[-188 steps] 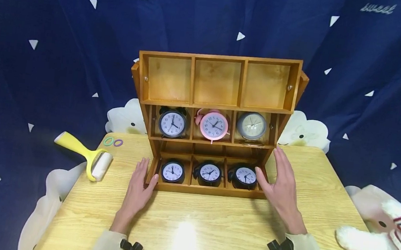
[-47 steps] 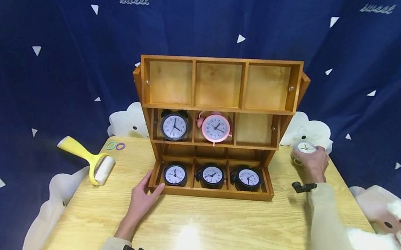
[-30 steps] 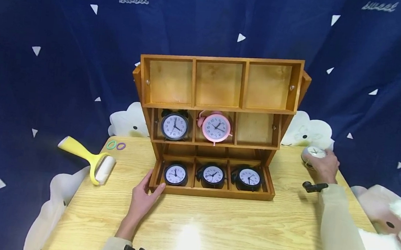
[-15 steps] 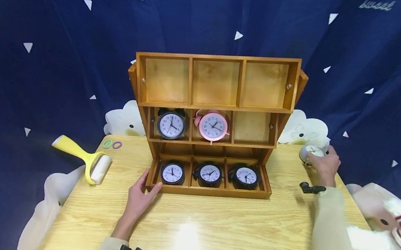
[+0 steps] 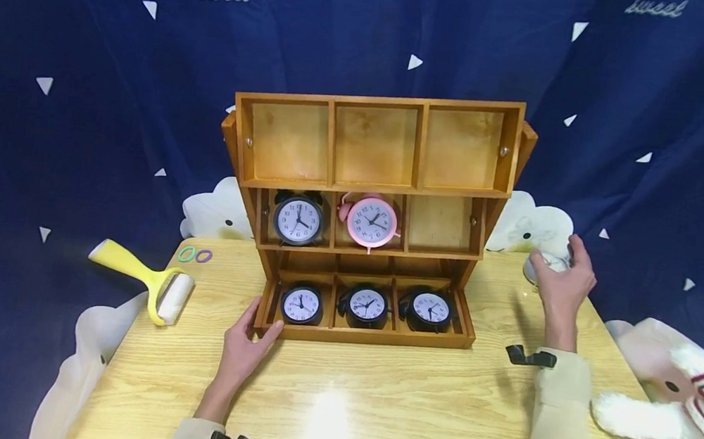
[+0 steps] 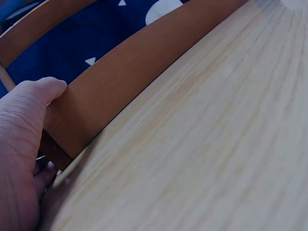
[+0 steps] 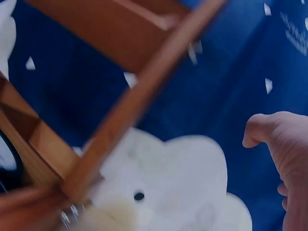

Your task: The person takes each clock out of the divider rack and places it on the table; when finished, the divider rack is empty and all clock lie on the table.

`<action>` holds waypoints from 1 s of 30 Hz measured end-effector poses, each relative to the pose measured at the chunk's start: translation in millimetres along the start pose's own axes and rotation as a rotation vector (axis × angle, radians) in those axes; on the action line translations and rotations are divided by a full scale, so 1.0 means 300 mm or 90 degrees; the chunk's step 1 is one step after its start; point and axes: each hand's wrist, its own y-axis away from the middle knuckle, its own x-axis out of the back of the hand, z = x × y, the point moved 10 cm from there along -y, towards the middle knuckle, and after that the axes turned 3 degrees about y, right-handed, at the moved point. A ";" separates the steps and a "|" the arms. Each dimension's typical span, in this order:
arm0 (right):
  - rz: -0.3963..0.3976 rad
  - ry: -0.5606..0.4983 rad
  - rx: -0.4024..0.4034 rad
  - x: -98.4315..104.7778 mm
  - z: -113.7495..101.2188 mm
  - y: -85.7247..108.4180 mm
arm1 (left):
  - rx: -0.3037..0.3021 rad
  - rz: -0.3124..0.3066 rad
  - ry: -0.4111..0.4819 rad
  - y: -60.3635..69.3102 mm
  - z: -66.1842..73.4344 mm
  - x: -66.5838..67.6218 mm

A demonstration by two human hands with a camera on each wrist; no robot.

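A three-tier wooden display shelf (image 5: 363,336) stands mid-table. My left hand (image 5: 240,350) holds the front left corner of its bottom tier; in the left wrist view the thumb lies over the front board (image 6: 103,94) and the fingers pass round the end. At the table's back right sits a round grey clock (image 5: 530,271), partly hidden by my right hand (image 5: 565,286), whose thumb and fingers are spread apart above it. A black alarm clock (image 5: 298,221) and a pink alarm clock (image 5: 372,222) occupy the middle tier's left and centre compartments. The right one is bare.
Several black clocks, one of them the right-hand clock (image 5: 430,308), fill the bottom tier. A yellow-handled roller (image 5: 131,262) and two rings, green (image 5: 187,254) and purple (image 5: 204,255), lie on the left. A white plush toy (image 5: 669,434) is at the right edge.
The grey clock has gone from the middle tier's right compartment to the table at back right. My right hand has just let go of it and lifted slightly. My left hand keeps its hold.
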 end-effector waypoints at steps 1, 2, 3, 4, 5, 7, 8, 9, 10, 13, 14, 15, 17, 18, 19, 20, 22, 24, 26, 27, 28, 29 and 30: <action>0.006 -0.014 0.016 0.003 -0.029 0.013 | 0.001 -0.003 -0.004 0.005 0.016 -0.001; 0.010 -0.034 0.030 0.004 -0.057 0.030 | 0.003 -0.006 -0.003 0.010 0.030 0.000; 0.012 -0.058 0.047 0.003 -0.088 0.048 | 0.004 -0.007 -0.004 0.016 0.047 0.001; 0.012 -0.086 0.062 0.001 -0.120 0.069 | 0.005 -0.007 -0.005 0.023 0.065 0.003; 0.011 -0.112 0.078 -0.001 -0.154 0.092 | 0.005 -0.008 -0.007 0.031 0.085 0.006; 0.010 -0.172 0.105 -0.001 -0.231 0.144 | 0.002 -0.007 -0.015 0.046 0.122 0.011; 0.010 -0.201 0.122 0.002 -0.272 0.171 | 0.002 -0.007 -0.017 0.049 0.126 0.012; 0.008 -0.226 0.141 0.003 -0.312 0.196 | 0.003 -0.005 -0.019 0.052 0.135 0.013; 0.005 -0.246 0.159 0.006 -0.352 0.219 | 0.002 -0.005 -0.023 0.052 0.139 0.013; -0.008 -0.302 0.213 0.013 -0.453 0.272 | 0.003 -0.012 -0.026 0.046 0.142 0.006; -0.015 -0.316 0.230 0.013 -0.478 0.284 | 0.003 -0.014 -0.023 0.042 0.142 0.004; -0.021 -0.329 0.243 0.014 -0.500 0.294 | 0.002 -0.016 -0.019 0.038 0.145 0.002; -0.031 -0.352 0.265 0.013 -0.536 0.312 | 0.004 -0.019 -0.011 0.033 0.147 0.000; -0.038 -0.359 0.273 0.012 -0.549 0.320 | 0.004 -0.021 -0.008 0.031 0.147 -0.002; -0.047 -0.363 0.279 0.009 -0.561 0.328 | 0.006 -0.022 -0.005 0.029 0.147 -0.003; -0.056 -0.366 0.284 0.005 -0.572 0.336 | 0.008 -0.023 -0.005 0.028 0.148 -0.004; -0.079 -0.369 0.296 -0.007 -0.592 0.352 | 0.008 -0.024 -0.005 0.029 0.148 -0.005; -0.111 -0.369 0.299 -0.039 -0.580 0.360 | 0.010 -0.024 -0.013 0.026 0.135 -0.006; -0.141 -0.368 0.300 -0.067 -0.581 0.374 | 0.008 -0.020 -0.010 0.018 0.095 -0.006; -0.157 -0.364 0.301 -0.077 -0.588 0.385 | 0.006 -0.017 -0.012 0.014 0.074 -0.004; -0.173 -0.357 0.302 -0.087 -0.596 0.396 | 0.004 -0.016 -0.015 0.009 0.052 -0.004; -0.189 -0.348 0.299 -0.097 -0.604 0.408 | 0.001 -0.013 -0.015 0.004 0.030 -0.004; -0.202 -0.336 0.304 -0.099 -0.628 0.425 | -0.002 -0.011 -0.013 0.001 0.014 -0.003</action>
